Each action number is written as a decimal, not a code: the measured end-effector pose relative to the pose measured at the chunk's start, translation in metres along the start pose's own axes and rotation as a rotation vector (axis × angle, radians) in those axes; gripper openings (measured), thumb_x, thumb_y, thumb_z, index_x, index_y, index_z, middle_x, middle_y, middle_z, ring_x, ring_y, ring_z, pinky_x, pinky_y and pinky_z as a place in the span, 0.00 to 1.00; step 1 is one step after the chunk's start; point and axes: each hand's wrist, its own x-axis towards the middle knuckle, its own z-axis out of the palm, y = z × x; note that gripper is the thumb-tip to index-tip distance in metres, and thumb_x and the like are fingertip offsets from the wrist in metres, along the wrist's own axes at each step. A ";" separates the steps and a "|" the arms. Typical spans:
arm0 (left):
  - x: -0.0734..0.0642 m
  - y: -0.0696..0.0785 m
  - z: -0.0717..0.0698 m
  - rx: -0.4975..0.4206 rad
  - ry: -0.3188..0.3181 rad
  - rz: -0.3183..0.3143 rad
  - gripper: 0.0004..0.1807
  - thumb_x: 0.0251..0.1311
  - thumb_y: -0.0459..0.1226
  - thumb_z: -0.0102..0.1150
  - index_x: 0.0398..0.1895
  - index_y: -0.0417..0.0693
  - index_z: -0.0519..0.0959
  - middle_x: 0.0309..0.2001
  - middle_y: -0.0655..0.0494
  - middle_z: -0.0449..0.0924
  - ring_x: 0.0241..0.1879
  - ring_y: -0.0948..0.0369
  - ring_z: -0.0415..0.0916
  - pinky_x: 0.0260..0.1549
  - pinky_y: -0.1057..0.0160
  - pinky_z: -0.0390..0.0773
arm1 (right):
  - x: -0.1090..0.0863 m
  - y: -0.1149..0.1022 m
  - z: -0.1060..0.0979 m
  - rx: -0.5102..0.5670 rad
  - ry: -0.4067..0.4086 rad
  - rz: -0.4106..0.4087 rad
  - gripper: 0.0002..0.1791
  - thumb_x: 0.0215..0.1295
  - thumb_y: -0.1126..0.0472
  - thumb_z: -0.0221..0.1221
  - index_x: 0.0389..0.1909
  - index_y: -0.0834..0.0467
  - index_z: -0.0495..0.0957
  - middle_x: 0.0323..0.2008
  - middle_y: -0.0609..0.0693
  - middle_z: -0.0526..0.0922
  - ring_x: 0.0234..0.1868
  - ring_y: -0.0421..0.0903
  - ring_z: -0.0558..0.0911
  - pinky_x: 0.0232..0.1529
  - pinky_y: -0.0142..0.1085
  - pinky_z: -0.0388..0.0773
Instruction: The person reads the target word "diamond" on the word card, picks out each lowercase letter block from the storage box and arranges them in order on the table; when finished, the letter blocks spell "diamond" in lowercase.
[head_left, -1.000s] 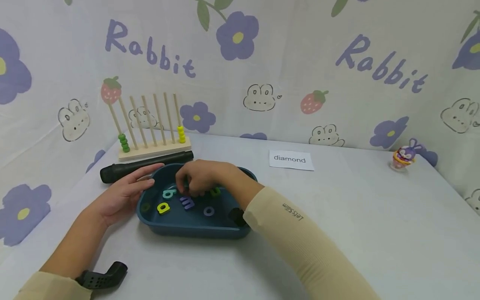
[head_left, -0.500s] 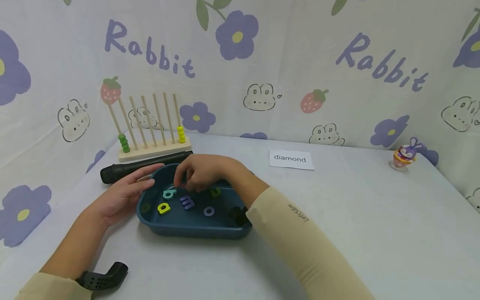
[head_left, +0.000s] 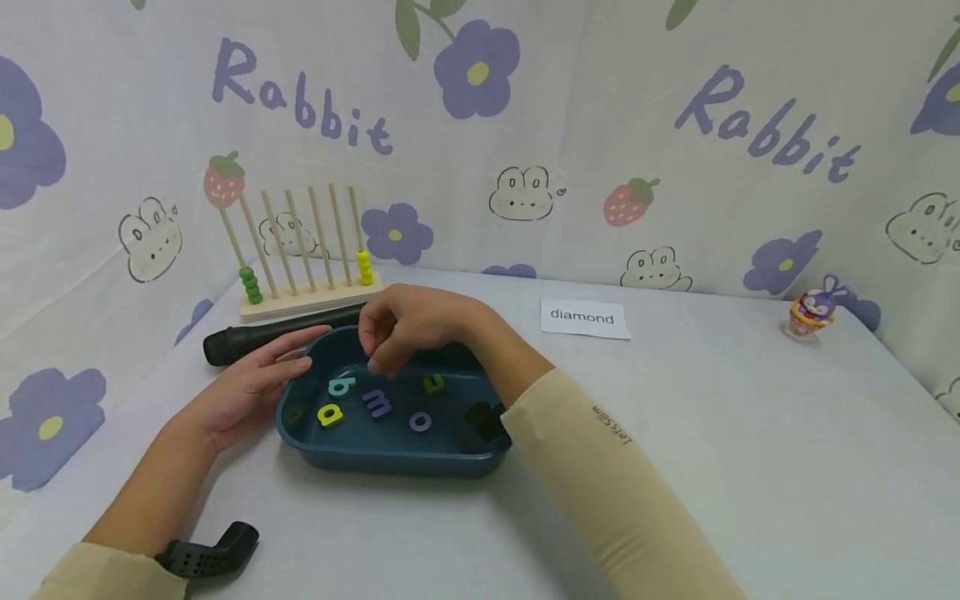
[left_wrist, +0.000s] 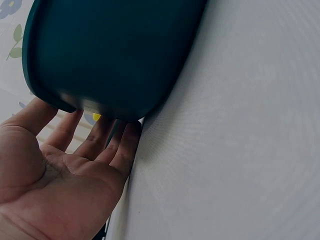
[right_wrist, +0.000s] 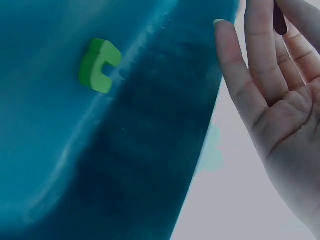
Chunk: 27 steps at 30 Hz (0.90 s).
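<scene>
A: Item one, the blue tray (head_left: 397,464)?
B: It is sitting on the white table (head_left: 375,533); hours are running from its centre, head view.
A: Left hand (head_left: 243,387)?
B: It is touching the tray at 10 o'clock, its fingers extending against the outer wall.
A: Right hand (head_left: 411,323)?
B: It is hanging over 12 o'clock, pinching one dark-red piece (right_wrist: 280,21); the hand is hiding most of the shape.
A: Loose letters?
B: Five are lying inside: turquoise letter (head_left: 345,382) between 9 and 10, yellow letter (head_left: 330,422) between 8 and 9, purple m (head_left: 378,402) near centre, purple o (head_left: 412,422) at 4, green letter (right_wrist: 92,69) at 2.
A: Outside?
B: Black microphone (head_left: 277,335) is lying at 10, beaded rod stand (head_left: 311,298) is standing at 11, "diamond" card (head_left: 585,318) is lying at 2.
</scene>
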 end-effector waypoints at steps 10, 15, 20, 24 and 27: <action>0.000 0.003 0.002 0.001 0.004 -0.010 0.30 0.81 0.48 0.45 0.82 0.65 0.57 0.80 0.50 0.55 0.70 0.57 0.64 0.65 0.55 0.67 | -0.017 -0.012 -0.011 -0.020 0.096 -0.003 0.07 0.73 0.59 0.63 0.45 0.57 0.85 0.38 0.54 0.87 0.39 0.49 0.88 0.47 0.39 0.86; 0.000 0.002 0.001 0.002 0.010 -0.013 0.30 0.80 0.49 0.46 0.82 0.66 0.58 0.80 0.52 0.55 0.70 0.58 0.64 0.66 0.54 0.66 | -0.026 -0.015 -0.016 -0.049 0.092 0.022 0.12 0.77 0.60 0.58 0.54 0.56 0.85 0.42 0.56 0.88 0.40 0.48 0.88 0.47 0.36 0.85; 0.000 0.001 0.001 0.008 0.011 -0.015 0.30 0.80 0.49 0.47 0.82 0.66 0.58 0.80 0.52 0.55 0.70 0.58 0.65 0.61 0.62 0.71 | -0.034 -0.017 -0.018 -0.058 0.079 0.021 0.13 0.78 0.63 0.56 0.55 0.58 0.85 0.45 0.60 0.86 0.40 0.48 0.88 0.48 0.37 0.85; 0.000 0.001 0.001 0.005 0.009 -0.016 0.30 0.80 0.49 0.47 0.82 0.66 0.58 0.80 0.53 0.55 0.71 0.58 0.64 0.63 0.59 0.69 | -0.040 -0.018 -0.017 -0.045 0.086 0.004 0.10 0.78 0.63 0.55 0.52 0.58 0.83 0.45 0.62 0.86 0.40 0.49 0.88 0.46 0.38 0.85; 0.000 0.001 0.002 0.007 0.012 -0.016 0.30 0.80 0.50 0.47 0.82 0.67 0.58 0.80 0.54 0.55 0.71 0.57 0.63 0.67 0.53 0.67 | -0.046 -0.018 -0.017 -0.042 0.097 -0.003 0.08 0.78 0.62 0.56 0.49 0.57 0.82 0.44 0.62 0.86 0.39 0.51 0.87 0.42 0.38 0.84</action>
